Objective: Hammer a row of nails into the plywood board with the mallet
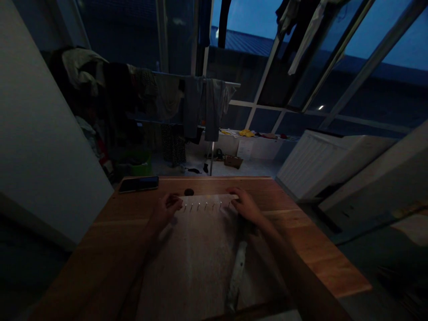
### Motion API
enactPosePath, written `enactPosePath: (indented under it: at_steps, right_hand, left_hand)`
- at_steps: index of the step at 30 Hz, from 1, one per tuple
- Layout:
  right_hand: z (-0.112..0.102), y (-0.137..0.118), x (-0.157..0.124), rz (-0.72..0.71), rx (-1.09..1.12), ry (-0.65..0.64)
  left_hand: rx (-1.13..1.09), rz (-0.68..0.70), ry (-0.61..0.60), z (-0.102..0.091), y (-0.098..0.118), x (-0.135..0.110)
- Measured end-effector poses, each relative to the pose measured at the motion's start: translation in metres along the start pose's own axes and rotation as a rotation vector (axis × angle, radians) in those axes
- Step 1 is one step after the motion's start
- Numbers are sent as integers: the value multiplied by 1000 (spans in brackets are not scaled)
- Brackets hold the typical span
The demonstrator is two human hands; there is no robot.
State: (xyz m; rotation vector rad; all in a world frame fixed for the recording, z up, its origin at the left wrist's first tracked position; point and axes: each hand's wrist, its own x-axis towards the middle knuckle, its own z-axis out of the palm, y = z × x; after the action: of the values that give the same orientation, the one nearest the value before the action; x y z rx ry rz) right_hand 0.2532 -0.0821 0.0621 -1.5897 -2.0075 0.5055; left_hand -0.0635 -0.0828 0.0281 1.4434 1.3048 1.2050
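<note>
A pale wooden board [200,249] lies on the table, with a row of several upright nails [206,206] near its far edge. My left hand [167,207] is at the far left corner, its fingers curled around the edge beside the leftmost nails. At the far right corner my right hand [245,204] has its forefinger along the far edge and its thumb near the rightmost nail. Both hands appear to grip the board, though dim light hides the exact contact. What looks like a hammer, with a pale handle [238,272], lies on the board's right side, its dark end partly in shadow.
A phone [138,184] lies at the table's [301,227] far left corner. Just beyond the board is a small dark round object [189,192]. Past the table are a drying rack with clothes [194,104], a green basket [140,164] and a white ribbed panel [310,156].
</note>
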Motion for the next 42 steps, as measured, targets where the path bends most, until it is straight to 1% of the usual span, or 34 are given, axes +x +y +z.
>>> enactPosePath:
  at_steps: [2,5,8,12,14,17,19,21,24,26,29,33,38,42]
  right_hand:
    - [8,2,15,10,-28,-76]
    - [14,5,23,30,-51,-156]
    - [9,6,21,36,-76,-153]
    - [5,3,17,10,-105,-137]
    - [10,-1,18,-13,-122,-171]
    - [21,-9,21,-59,-172,-228]
    - [25,-13,22,-81,-212,-240]
    - [25,-15,22,-87,-243,-226]
    - [25,-18,21,-92,-259,-206]
    - [28,-21,22,-100,-259,-220]
    - [35,-26,24,-108,-269,-246]
    - [39,-32,28,-132,-275,-238]
    - [48,-38,32,-183,-234,-253]
    - [56,-41,27,-199,-223,-254]
  left_hand:
    - [124,54,-43,2,1,0]
    - [261,84,-87,12,-3,1]
    - [284,67,-108,22,-6,3]
    - [316,105,-73,23,-3,3]
    - [339,146,-75,23,0,4]
    - [404,189,-124,28,0,9]
    - [451,198,-170,33,-2,13]
    - [480,211,-185,38,-5,14]
    - [470,239,-150,41,-5,12]
    - [456,247,-147,43,-4,11]
    - [480,252,-196,49,-2,13]
    - [495,280,-235,57,-1,17]
    - [354,247,-191,58,1,15]
    - [243,209,-154,55,7,9]
